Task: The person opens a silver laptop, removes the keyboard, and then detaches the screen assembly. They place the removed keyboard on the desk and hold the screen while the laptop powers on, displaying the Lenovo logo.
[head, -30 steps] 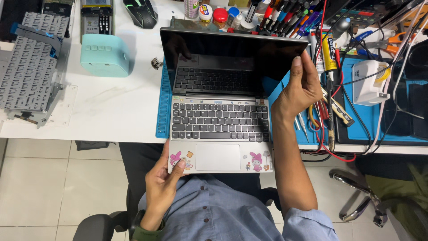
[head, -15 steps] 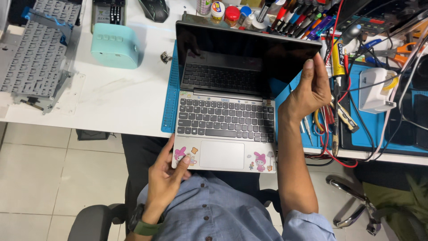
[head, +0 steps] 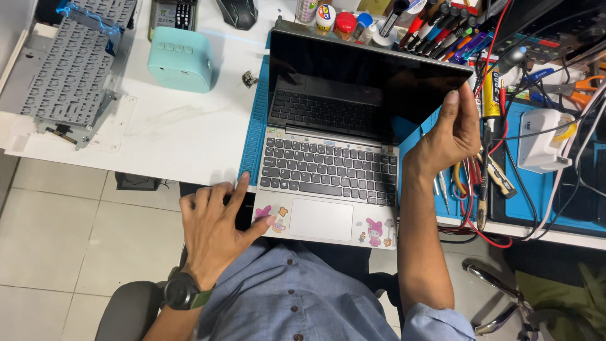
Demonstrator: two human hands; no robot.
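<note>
White desk (head: pixel 177 136), blue mat (head: pixel 255 136), tiled floor (head: pixel 69 252).

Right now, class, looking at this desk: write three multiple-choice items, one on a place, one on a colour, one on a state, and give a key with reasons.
1. Where is the right hand?
A on the laptop screen's right edge
B on the mouse
C in the lap

2. What colour is the small box left of the laptop?
A red
B mint green
C black

3. The laptop screen is
A shut
B open and dark
C open and lit

Key: A, fingers grip the screen edge; B, its casing is pale green; B, the keys show and the screen is black.
</note>
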